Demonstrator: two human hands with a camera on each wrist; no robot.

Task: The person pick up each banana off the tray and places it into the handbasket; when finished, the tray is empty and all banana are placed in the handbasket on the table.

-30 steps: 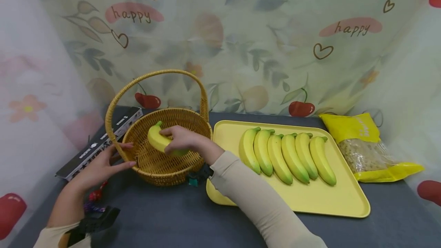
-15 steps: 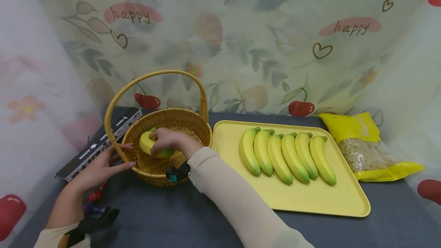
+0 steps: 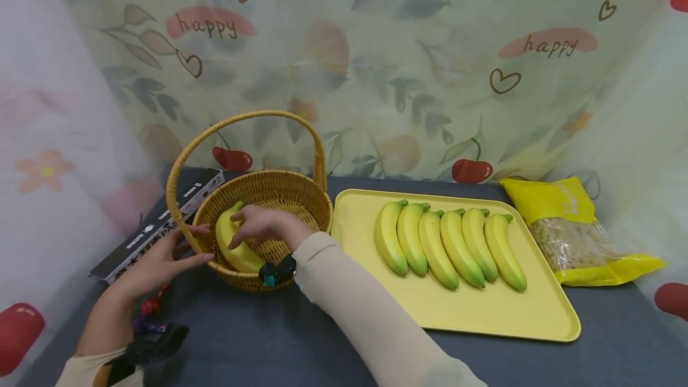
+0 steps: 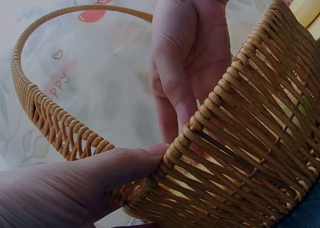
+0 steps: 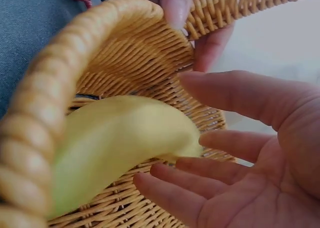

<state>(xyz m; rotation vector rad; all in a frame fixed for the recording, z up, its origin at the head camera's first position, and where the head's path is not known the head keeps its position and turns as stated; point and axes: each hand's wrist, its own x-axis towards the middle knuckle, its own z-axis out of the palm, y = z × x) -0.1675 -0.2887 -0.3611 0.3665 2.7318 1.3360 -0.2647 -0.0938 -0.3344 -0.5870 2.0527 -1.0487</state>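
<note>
A yellow-green banana [image 3: 232,246] lies in the wicker basket [image 3: 318,208], along its near-left wall. My right hand [image 3: 260,226] hovers over it with fingers loosened and spread; in the right wrist view the palm [image 5: 260,183] faces the banana [image 5: 120,143] and only the fingertips [image 5: 210,138] touch its end. My left hand [image 3: 158,263] rests against the basket's left outer side with straight fingers, and its thumb [image 4: 115,168] presses by the rim [image 4: 210,108]. Several more bananas [image 3: 451,243] lie in a row on the yellow tray [image 3: 484,309].
The basket's tall arched handle [image 3: 242,117] spans above the hands. A black box [image 3: 156,223] lies behind the basket at left. A yellow bag of grains [image 3: 564,232] sits right of the tray. Small red items [image 3: 150,304] lie by my left wrist. Patterned curtains close in the dark table [image 3: 269,339].
My right hand lowered the banana from above the basket to its bottom at the near-left side, then loosened its grip. The left hand stayed on the basket's side.
</note>
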